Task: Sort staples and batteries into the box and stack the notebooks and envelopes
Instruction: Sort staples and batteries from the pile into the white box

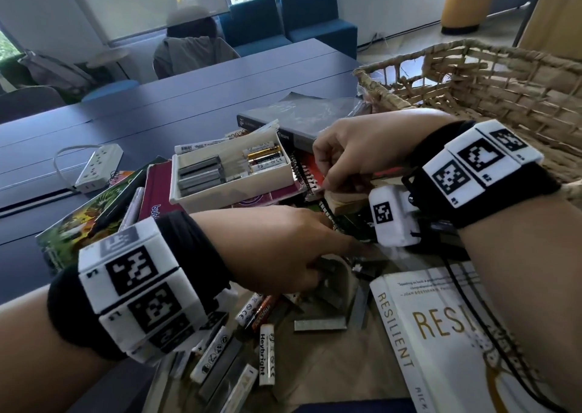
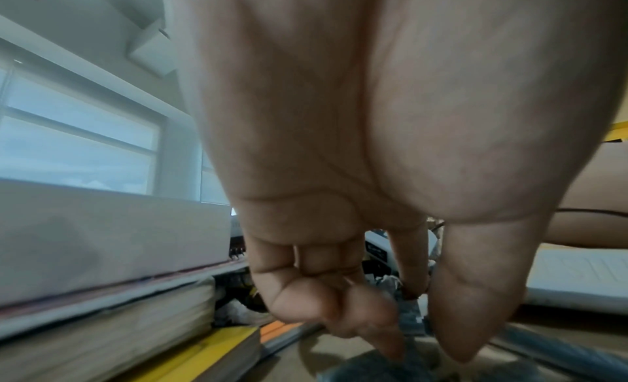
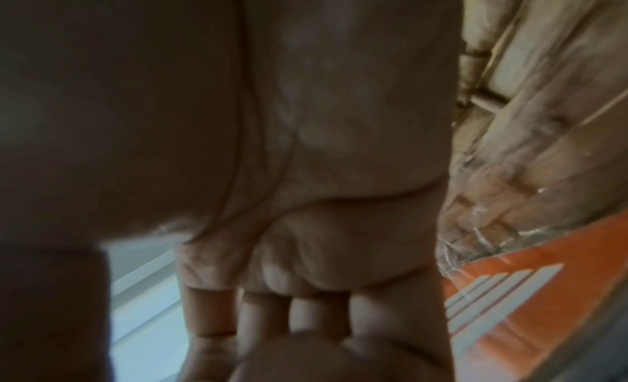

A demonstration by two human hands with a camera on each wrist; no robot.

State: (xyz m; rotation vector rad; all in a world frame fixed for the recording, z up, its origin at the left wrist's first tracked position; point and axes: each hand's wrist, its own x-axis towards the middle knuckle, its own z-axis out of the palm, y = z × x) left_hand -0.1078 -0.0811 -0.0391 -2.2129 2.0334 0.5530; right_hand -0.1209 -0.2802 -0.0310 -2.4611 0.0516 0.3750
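Head view: left hand (image 1: 283,248) pinching staples (image 1: 330,274) directly beneath; box (image 1: 233,173) lies beyond; right hand (image 1: 356,157) pinching something unclear.

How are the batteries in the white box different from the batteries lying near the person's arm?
The batteries in the white box lie side by side in one neat row; the loose batteries point different ways among scattered staple strips. The boxed ones sit inside the white box; the loose ones lie outside it, on the brown surface. Both groups include white batteries.
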